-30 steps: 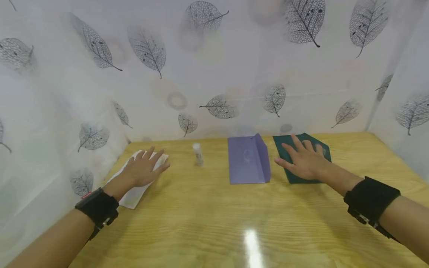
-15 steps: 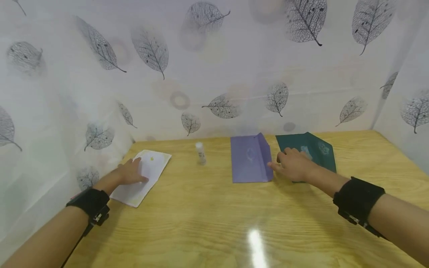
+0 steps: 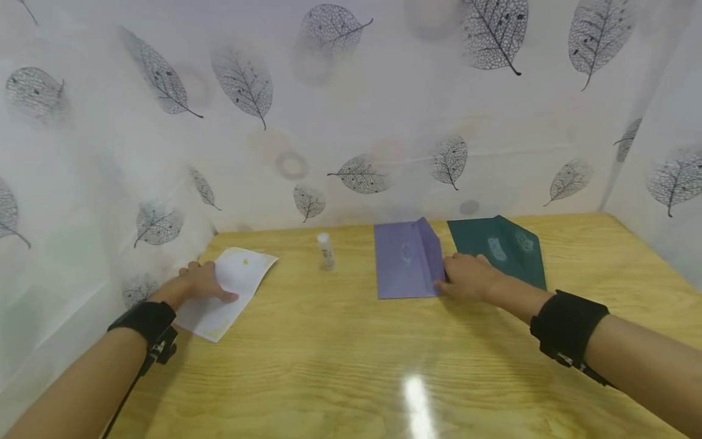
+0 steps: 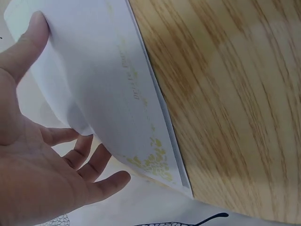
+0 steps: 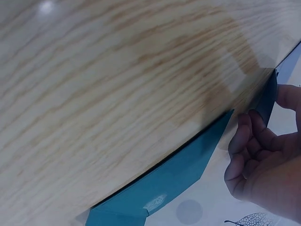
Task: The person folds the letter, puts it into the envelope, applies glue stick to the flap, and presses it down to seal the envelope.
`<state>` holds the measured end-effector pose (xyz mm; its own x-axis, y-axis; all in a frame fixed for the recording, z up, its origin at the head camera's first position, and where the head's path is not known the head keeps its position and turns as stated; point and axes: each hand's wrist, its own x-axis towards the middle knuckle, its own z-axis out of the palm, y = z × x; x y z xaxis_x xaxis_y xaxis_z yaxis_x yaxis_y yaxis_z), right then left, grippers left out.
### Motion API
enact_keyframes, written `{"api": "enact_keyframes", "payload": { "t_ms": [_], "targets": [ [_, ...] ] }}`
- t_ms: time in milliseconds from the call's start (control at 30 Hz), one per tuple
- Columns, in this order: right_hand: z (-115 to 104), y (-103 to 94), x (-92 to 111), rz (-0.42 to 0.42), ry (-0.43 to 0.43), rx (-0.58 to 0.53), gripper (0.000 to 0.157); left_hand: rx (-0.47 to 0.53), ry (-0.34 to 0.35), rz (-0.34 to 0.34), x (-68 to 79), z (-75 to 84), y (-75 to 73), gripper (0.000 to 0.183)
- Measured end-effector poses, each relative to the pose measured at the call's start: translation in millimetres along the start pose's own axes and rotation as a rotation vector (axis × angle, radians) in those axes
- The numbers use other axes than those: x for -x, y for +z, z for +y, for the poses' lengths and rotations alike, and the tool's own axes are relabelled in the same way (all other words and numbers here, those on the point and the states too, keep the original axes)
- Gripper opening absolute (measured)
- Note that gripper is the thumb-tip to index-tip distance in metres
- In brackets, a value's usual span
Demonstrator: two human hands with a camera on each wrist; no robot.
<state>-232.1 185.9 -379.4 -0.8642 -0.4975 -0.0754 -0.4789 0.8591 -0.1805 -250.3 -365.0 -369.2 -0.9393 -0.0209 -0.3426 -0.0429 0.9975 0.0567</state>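
On the left of the table, my left hand [image 3: 203, 283] holds the edge of white letter paper [image 3: 244, 277] printed with yellow flowers. In the left wrist view its thumb lies on top of the paper [image 4: 99, 80], which bulges, while the other fingers curl at the edge. My right hand [image 3: 468, 277] pinches the raised flap of a purple envelope [image 3: 400, 262]; the right wrist view shows thumb and fingertips at this flap [image 5: 268, 101]. Right beside that hand lies a dark green envelope [image 3: 496, 235] with its flap opened out, partly hidden by the hand.
A small tube with a white cap [image 3: 326, 251], perhaps a glue stick, stands between the paper and the purple envelope. Behind the wooden table [image 3: 307, 353] hangs a pale leaf-patterned curtain [image 3: 351, 91], which also runs along both sides.
Both hands have come down from hovering with spread fingers. The left has moved to the paper's left edge and grips it; the right has moved left from the green envelope onto the purple flap.
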Motion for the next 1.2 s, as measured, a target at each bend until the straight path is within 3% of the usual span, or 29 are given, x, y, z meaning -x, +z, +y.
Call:
{"api": "enact_keyframes", "payload": {
  "t_ms": [200, 400, 733, 900, 1033, 1200],
  "targets": [
    [-2.2, -2.9, -0.1, -0.007, 0.000, -0.062, 0.025, 0.026, -0.006, 0.014, -0.2, -6.8, -0.3, 0.118],
    [-1.2, -3.1, 9.6, -0.019, -0.041, -0.114, 0.018, 0.038, -0.034, 0.025, 3.1, 0.5, -1.7, 0.119],
    [-11.9, 2.7, 30.5, -0.083, -0.139, -0.151, 0.012, 0.089, -0.012, 0.152, 10.1, 10.1, -1.9, 0.127],
    [-15.4, 5.1, 38.9, -0.112, -0.161, -0.163, 0.009, 0.042, -0.005, 0.220, 9.9, 12.4, 0.1, 0.127],
    [-15.6, 6.5, 43.7, -0.122, -0.209, -0.179, 0.009, 0.043, -0.001, 0.238, 8.0, 14.3, 2.9, 0.116],
    [-15.4, 5.6, 47.7, -0.114, -0.241, -0.166, 0.009, 0.079, 0.067, 0.263, 10.2, 10.1, 2.1, 0.081]
  ]
}}
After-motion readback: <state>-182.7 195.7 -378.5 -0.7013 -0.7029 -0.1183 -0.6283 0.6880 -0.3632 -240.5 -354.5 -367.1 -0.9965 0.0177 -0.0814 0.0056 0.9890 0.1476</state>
